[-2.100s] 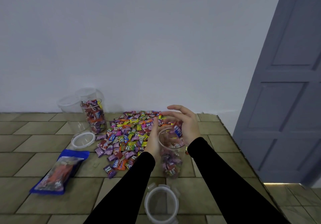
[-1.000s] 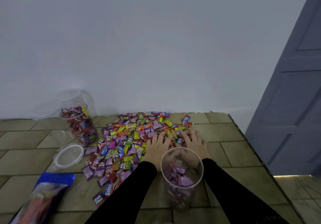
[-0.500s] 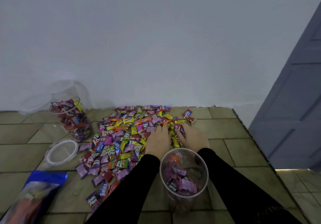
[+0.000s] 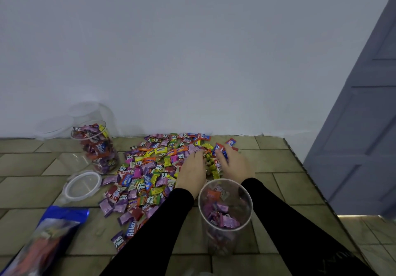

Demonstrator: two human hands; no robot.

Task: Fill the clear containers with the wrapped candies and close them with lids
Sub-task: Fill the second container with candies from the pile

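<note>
A heap of wrapped candies (image 4: 147, 168) in purple, yellow, orange and blue lies on the tiled surface by the wall. My left hand (image 4: 191, 172) and my right hand (image 4: 235, 166) sit close together at the heap's right end, fingers curled into it, with a bunch of candies gathered between them. Just in front of my wrists stands a clear container (image 4: 225, 218), open on top and partly filled with candies. At the far left, a second clear container (image 4: 96, 147) is heaped to its rim. A clear lid (image 4: 82, 184) lies flat beside it.
Empty clear containers (image 4: 90, 112) stand against the wall behind the full one. A blue candy bag (image 4: 49, 239) lies at the front left. The tiled surface ends at an edge (image 4: 310, 187) on the right, with a grey door (image 4: 360, 147) beyond.
My hands left the near container's mouth, went down flat onto the candy heap, then drew together and curled around a bunch of candies. The view has shifted closer.
</note>
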